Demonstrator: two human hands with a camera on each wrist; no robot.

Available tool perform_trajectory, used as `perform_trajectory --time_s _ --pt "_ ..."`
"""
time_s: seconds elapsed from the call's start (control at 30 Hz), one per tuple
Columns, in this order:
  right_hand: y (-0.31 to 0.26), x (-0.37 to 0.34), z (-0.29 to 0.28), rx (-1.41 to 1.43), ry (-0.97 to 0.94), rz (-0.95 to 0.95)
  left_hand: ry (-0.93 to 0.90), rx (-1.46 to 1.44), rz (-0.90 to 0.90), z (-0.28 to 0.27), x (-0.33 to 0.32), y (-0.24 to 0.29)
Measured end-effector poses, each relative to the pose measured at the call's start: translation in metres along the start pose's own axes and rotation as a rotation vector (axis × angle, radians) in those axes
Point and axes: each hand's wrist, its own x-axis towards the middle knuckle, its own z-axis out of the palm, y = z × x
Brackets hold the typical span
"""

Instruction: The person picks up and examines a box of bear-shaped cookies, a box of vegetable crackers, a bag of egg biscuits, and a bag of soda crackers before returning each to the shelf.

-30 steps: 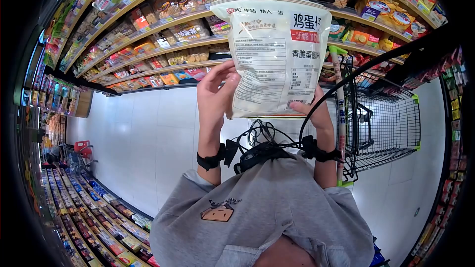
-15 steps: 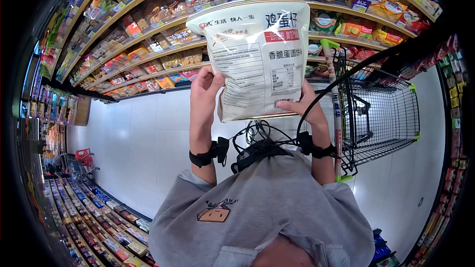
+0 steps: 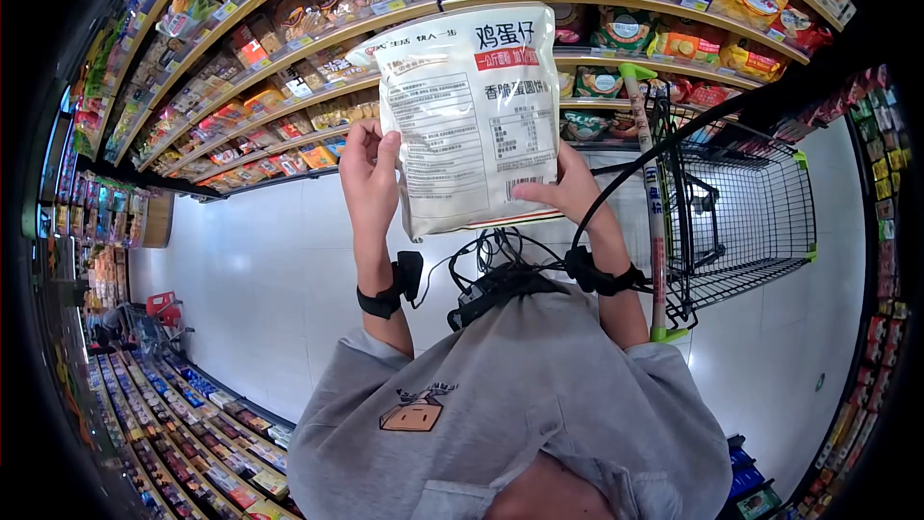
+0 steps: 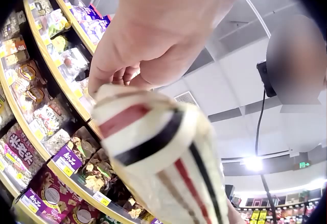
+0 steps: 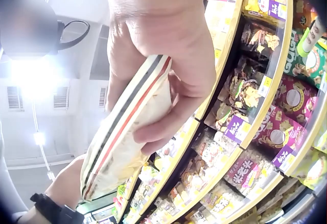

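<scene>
A large white snack bag (image 3: 467, 125), its printed back turned up toward the head camera, is held upright in front of the chest. My left hand (image 3: 370, 169) grips its left edge, thumb on the printed side and fingers behind. On the opposite side my right hand (image 3: 574, 195) pinches the lower right corner, its thumb lying beside the barcode. In the left wrist view the bag's striped edge (image 4: 148, 137) shows below the hand. The right wrist view shows the fingers curled round the bag's striped bottom seam (image 5: 127, 122).
Shelves of packaged snacks (image 3: 279, 67) curve across the front. To the right stands a wire shopping cart (image 3: 751, 221) with a green-ended handle. A black cable (image 3: 693, 130) runs past the right hand. Further shelves (image 3: 183, 424) line the back left, near a red-marked cart (image 3: 164, 308).
Both hands have carried the bag to the left and slightly down in the head view. The grip on the bag looks the same throughout.
</scene>
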Motion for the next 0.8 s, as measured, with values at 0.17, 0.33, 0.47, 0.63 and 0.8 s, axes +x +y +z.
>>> perform_trajectory --time_s 0.17,0.33,0.47,0.63,0.8 --pt "-0.002 0.003 0.003 0.096 0.006 0.045 -0.02 0.005 -0.05 -0.003 -0.001 -0.009" --pt "0.002 0.004 0.005 0.081 0.049 0.018 -0.076 0.054 -0.13 0.003 -0.011 -0.013" --pt "0.013 0.006 0.005 0.014 0.082 -0.003 -0.17 0.105 -0.276 0.011 -0.02 -0.004" --pt "0.015 0.002 0.007 -0.043 0.052 0.029 -0.25 -0.045 -0.19 0.028 -0.016 -0.031" --pt "0.011 0.0 0.009 -0.031 0.028 0.003 -0.179 -0.156 -0.262 0.039 -0.013 -0.042"
